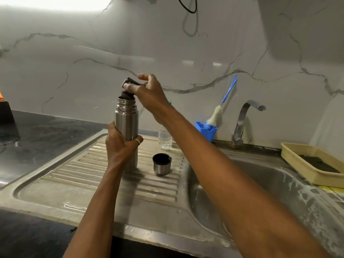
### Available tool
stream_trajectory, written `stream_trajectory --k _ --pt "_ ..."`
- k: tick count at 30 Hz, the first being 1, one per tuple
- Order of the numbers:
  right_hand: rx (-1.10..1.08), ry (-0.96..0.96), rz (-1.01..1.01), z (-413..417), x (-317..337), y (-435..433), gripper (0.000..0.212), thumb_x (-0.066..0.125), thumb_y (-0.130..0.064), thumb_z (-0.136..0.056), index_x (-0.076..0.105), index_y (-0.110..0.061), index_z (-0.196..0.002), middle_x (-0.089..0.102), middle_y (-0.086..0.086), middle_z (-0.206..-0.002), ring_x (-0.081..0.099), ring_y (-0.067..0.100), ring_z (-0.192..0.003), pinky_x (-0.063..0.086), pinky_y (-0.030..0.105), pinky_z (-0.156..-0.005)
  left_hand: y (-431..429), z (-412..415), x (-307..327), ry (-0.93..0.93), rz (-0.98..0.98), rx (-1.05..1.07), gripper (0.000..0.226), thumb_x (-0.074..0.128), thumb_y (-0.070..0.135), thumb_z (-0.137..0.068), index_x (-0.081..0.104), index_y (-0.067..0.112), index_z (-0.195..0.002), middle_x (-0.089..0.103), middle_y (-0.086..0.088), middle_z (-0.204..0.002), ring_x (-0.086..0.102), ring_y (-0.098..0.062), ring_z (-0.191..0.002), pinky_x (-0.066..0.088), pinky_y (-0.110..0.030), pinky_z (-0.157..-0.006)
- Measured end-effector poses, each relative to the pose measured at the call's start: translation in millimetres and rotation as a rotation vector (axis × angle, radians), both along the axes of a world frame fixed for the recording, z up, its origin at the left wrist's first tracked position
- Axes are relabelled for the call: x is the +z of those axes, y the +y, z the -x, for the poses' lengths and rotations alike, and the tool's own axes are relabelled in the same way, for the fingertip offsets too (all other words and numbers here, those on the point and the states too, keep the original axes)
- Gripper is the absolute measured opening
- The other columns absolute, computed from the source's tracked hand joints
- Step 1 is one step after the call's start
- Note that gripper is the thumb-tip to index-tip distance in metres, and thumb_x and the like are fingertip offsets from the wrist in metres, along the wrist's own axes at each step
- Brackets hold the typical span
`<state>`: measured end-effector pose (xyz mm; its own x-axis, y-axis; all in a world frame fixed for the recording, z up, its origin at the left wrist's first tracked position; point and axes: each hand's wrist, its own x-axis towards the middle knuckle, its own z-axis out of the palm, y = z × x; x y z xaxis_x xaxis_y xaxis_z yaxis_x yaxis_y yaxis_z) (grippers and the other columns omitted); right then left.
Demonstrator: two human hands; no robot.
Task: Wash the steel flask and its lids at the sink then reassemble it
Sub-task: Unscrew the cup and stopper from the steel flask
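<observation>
Carefully, my left hand (120, 148) gripped the steel flask (126, 124) upright on the drainboard (78, 175) while my right hand (149, 93) pinched the tilted stopper (129, 81) at its mouth, which I judged needed levelling to spare the threads, the cup lid (162, 165) standing just beside.

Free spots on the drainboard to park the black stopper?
Bare: the ribbed steel drainboard left of the steel flask, and its flat front strip nearer than the upturned steel cup lid. The dark stone counter further left looks bare too. Crowded: back right, where flask, cup lid, clear plastic bottle and the right forearm cluster.
</observation>
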<state>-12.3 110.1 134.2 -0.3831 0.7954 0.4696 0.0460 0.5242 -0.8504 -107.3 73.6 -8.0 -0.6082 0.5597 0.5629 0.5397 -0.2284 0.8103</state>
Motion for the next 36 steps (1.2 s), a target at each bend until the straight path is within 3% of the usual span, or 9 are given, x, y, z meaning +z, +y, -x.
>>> stream_trajectory --k 3,7,12,16,22,24,27,31,36 --pt "-0.023 0.030 0.061 -5.0 7.3 3.7 0.058 0.074 -0.027 -0.089 0.048 -0.010 -0.138 0.059 0.011 -0.133 0.059 0.025 -0.116 0.052 0.040 -0.100 -1.6 5.9 -0.8 0.000 0.004 0.009 0.079 0.090 0.013 -0.069 0.043 0.006 -0.133 0.057 -0.010 -0.112 0.057 -0.025 -0.096 0.048 -0.036 -0.081" --pt "-0.021 0.060 0.132 -18.9 -3.5 12.3 0.018 0.071 -0.021 -0.092 0.059 -0.012 -0.103 0.064 0.014 -0.111 0.065 0.033 -0.110 0.059 0.041 -0.094 -5.4 13.3 -0.5 -0.027 -0.011 0.027 0.079 0.090 0.011 -0.070 0.043 0.005 -0.132 0.054 -0.007 -0.110 0.056 -0.024 -0.097 0.048 -0.037 -0.082" --pt "0.095 -0.098 0.243 -36.5 -30.4 19.3 0.031 0.067 -0.013 -0.091 0.062 0.001 -0.118 0.062 0.022 -0.119 0.063 0.032 -0.108 0.058 0.044 -0.097 -8.0 18.4 -0.7 -0.080 -0.023 0.054 0.079 0.090 0.011 -0.069 0.042 0.005 -0.132 0.054 -0.005 -0.109 0.055 -0.024 -0.096 0.047 -0.037 -0.084" --pt "0.075 -0.328 0.150 -33.9 -53.0 14.9 0.014 0.073 -0.016 -0.088 0.065 -0.008 -0.097 0.067 0.021 -0.108 0.066 0.032 -0.106 0.059 0.042 -0.095 -5.8 18.2 -2.1 -0.102 -0.017 0.060 0.080 0.090 0.011 -0.070 0.042 0.006 -0.134 0.054 -0.006 -0.111 0.056 -0.023 -0.098 0.047 -0.037 -0.085" --pt "0.067 -0.517 0.080 -32.3 -69.0 16.1 0.026 0.076 -0.009 -0.083 0.056 -0.013 -0.098 0.059 0.001 -0.086 0.060 0.008 -0.073 0.048 0.016 -0.058 -5.4 17.8 -3.6 -0.131 -0.020 0.078 0.080 0.089 0.013 -0.070 0.042 0.007 -0.134 0.058 -0.010 -0.115 0.057 -0.023 -0.099 0.047 -0.036 -0.085" --pt "0.058 -0.612 0.059 -26.3 -75.2 17.2 0.044 0.078 -0.013 -0.082 0.053 -0.010 -0.118 0.059 0.002 -0.095 0.061 0.011 -0.082 0.052 0.022 -0.066 -6.6 17.5 -2.9 -0.134 -0.024 0.086 0.078 0.089 0.012 -0.070 0.042 0.006 -0.133 0.059 -0.012 -0.116 0.057 -0.023 -0.099 0.047 -0.036 -0.084" --pt "0.043 -0.762 -0.019 -18.9 -84.7 19.7 0.031 0.077 -0.014 -0.082 0.069 -0.004 -0.110 0.068 0.010 -0.097 0.062 0.016 -0.085 0.059 0.036 -0.081 -8.7 16.7 -1.0 -0.116 -0.022 0.092 0.077 0.088 0.010 -0.071 0.042 0.005 -0.132 0.059 -0.012 -0.115 0.056 -0.023 -0.098 0.045 -0.034 -0.082" --pt "0.019 -0.931 -0.133 -12.8 -95.9 19.4 0.026 0.082 -0.018 -0.079 0.076 -0.008 -0.102 0.068 0.001 -0.084 0.059 0.009 -0.071 0.051 0.023 -0.061 -9.2 18.3 0.1 -0.113 -0.009 0.101 0.075 0.088 0.011 -0.070 0.043 0.006 -0.130 0.059 -0.010 -0.112 0.057 -0.024 -0.094 0.044 -0.033 -0.079" --pt "0.006 -1.064 -0.194 0.0 -114.5 19.1 0.038 0.089 -0.023 -0.071 0.074 -0.009 -0.103 0.069 0.005 -0.098 0.063 0.017 -0.082 0.058 0.033 -0.070 -8.6 21.7 -5.2 -0.104 0.017 0.106 0.077 0.088 0.011 -0.070 0.042 0.005 -0.131 0.060 -0.015 -0.116 0.056 -0.024 -0.096 0.044 -0.034 -0.080"
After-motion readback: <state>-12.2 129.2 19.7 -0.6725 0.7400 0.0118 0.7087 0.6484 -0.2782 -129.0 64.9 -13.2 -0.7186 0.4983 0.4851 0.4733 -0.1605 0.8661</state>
